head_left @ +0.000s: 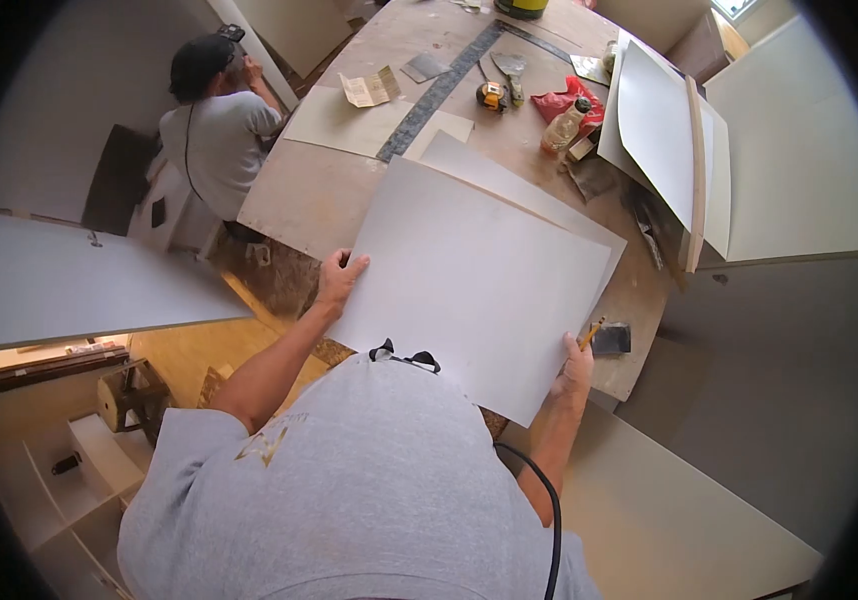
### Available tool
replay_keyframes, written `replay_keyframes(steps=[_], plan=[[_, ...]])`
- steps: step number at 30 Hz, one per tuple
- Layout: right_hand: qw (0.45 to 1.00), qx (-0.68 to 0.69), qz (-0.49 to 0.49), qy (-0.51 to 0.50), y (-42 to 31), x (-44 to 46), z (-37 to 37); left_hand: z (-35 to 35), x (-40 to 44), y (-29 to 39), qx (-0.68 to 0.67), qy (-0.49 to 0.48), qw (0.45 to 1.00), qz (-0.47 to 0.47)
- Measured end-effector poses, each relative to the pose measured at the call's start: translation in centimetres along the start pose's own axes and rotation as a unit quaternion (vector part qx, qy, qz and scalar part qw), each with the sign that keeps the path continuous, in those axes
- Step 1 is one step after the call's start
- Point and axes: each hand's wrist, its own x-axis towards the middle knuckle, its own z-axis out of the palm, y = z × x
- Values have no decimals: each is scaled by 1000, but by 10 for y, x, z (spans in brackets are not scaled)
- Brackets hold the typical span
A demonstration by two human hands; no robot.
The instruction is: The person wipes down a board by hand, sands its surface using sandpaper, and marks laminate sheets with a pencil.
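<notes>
A large white sheet [474, 285], thin and stiff like a panel, is held at waist height over the near end of the worktable. My left hand [339, 282] grips its left edge, thumb on top. My right hand [574, 365] is closed on the right edge, and a yellow pencil [592, 333] sticks up beside its thumb. Just beyond lies a second pale sheet [599, 240], mostly covered by the first one. Near my right hand a dark rectangular block [612, 340] sits on the table. Fingers under the sheet are hidden.
On the worktable [289, 205] lie a dark strip [439, 90], a tape measure [491, 97], a scraper [511, 75], a plastic bottle [564, 128] and a red bag [554, 100]. White sheets with a wooden batten [695, 170] stand right. A co-worker [217, 130] sits left.
</notes>
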Motion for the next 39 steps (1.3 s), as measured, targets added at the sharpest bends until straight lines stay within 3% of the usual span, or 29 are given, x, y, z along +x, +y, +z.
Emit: replay_keyframes(steps=[6,12,14,17,24,26,33,35,37,39], plan=[[996,28,68,-57,-24,-4,7,-4,-2,10,-42,-8,999,-17],[995,-44,-73,-58,-36,-20,13,-14,-3,25,-85,-59,993,-52],[985,-15,-135,-106,-44,-39,26,-16,-11,36,-146,-55,983,-94],[973,-15,-190,-130,-37,-49,26,-22,-14,38,-214,-70,972,-64],[977,-17,-150,-154,-45,-59,35,-44,-29,17,-210,-95,973,-6],[979,-60,-156,-119,-46,-53,56,-57,-29,6,-155,-24,987,20],[954,-116,-115,-251,-49,-32,159,-137,-26,-22,-122,79,989,-1],[940,-153,-94,-291,-40,-19,201,-175,-25,-31,-148,140,978,-34],[926,-159,-89,-331,-32,-24,258,-203,-38,-20,-280,164,946,-20],[903,-209,-103,-360,-23,-31,317,-236,-51,3,-255,218,941,-45]])
